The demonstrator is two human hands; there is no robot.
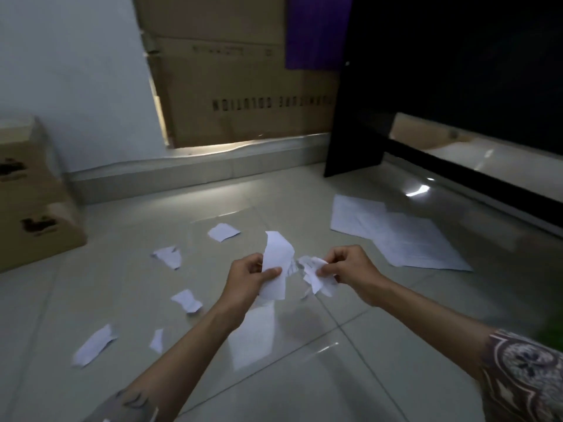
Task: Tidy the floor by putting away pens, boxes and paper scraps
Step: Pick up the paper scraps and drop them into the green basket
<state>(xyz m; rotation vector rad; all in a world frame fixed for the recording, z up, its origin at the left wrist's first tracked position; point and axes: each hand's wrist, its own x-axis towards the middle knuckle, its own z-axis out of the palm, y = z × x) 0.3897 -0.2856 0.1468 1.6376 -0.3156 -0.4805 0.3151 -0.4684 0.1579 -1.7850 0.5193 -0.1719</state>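
Now, at the far left, stacked cardboard boxes (29, 196) are seen standing on the tiled floor (380, 360) against the pale wall. Just to their right, torn paper scraps are scattered over the tiles: a long scrap (93, 345) nearest the camera, a small sliver (157, 340) beside it, a curled piece (186, 300) further in, a crumpled one (168, 256) behind that, and a squarish piece (223, 232) toward the wall. A large flattened carton (243, 86) is leaned upright against the wall behind them.

In the middle, a tall white strip of paper (275, 264) is pinched between thumb and fingers of the left hand (246, 277), held above the floor. Right beside it, a crumpled wad of scraps (316, 277) is gripped by the right hand (350, 269), fingers curled closed around it. The two hands are held close together, the papers nearly touching; whether the pieces are joined cannot be told. Patterned sleeves are glimpsed at both lower corners.

Further right, whole printed sheets (393, 233) are laid overlapping on the floor, near the leg of a dark piece of furniture (441, 86).
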